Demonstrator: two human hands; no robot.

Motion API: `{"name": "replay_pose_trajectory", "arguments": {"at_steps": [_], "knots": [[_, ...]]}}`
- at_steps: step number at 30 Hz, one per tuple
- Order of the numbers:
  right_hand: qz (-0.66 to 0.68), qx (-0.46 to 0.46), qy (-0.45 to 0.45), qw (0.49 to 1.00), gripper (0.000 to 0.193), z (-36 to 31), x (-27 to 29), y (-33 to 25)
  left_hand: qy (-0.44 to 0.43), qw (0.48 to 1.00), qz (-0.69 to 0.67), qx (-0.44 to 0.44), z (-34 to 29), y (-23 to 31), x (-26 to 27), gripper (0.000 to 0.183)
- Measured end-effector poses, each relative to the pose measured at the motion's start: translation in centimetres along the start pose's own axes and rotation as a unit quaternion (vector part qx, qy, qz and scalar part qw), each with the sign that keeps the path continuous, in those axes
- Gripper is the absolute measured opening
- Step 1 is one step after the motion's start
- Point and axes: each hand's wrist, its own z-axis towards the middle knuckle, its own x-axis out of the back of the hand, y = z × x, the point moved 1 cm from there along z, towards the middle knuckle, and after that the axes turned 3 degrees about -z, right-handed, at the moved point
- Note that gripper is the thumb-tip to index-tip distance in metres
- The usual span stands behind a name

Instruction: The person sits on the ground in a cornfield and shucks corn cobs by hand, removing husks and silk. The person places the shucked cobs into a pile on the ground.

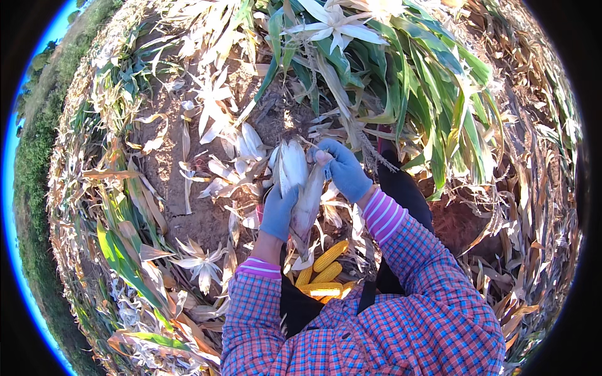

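Observation:
A husk-covered ear of corn point(292, 166) stands out pale in front of me, its tip pointing away. My left hand point(279, 212), in a blue-grey glove, wraps round its lower left side. A loosened husk leaf point(307, 210) hangs along the ear's right side, down toward my lap. My right hand point(347, 170), also gloved but with a bare thumb tip, is closed at the upper end of this husk; the fingers partly hide the grip. Several bare yellow corn cobs point(326, 273) lie together between my legs, close to my body.
Cut corn stalks with green leaves point(433, 94) are heaped ahead and to the right. Empty dry husks point(202, 264) lie at left on the brown soil point(188, 128). Another pale husk point(251, 141) rests just beyond my left hand. More dry stalks point(533, 156) cover the far right.

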Motion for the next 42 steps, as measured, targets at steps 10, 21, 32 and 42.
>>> {"name": "replay_pose_trajectory", "arguments": {"at_steps": [10,21,32,42], "knots": [[0.252,-0.118,-0.119,0.953,0.020,-0.6,-0.3,-1.4,0.018,0.996,-0.087,0.020,-0.2,0.6,-0.8,0.050],[-0.247,-0.113,-0.442,0.855,0.021,-7.8,-7.0,2.1,0.260,0.944,-0.123,-0.164,1.7,2.9,4.7,0.042],[0.117,-0.112,-0.068,0.984,0.037,-1.5,-3.2,0.7,0.153,0.924,0.289,-0.199,-0.5,3.3,1.3,0.038],[0.057,-0.094,-0.050,0.993,0.052,-1.8,-3.5,0.8,0.144,0.900,0.363,-0.195,-0.1,2.4,0.5,0.040]]}}
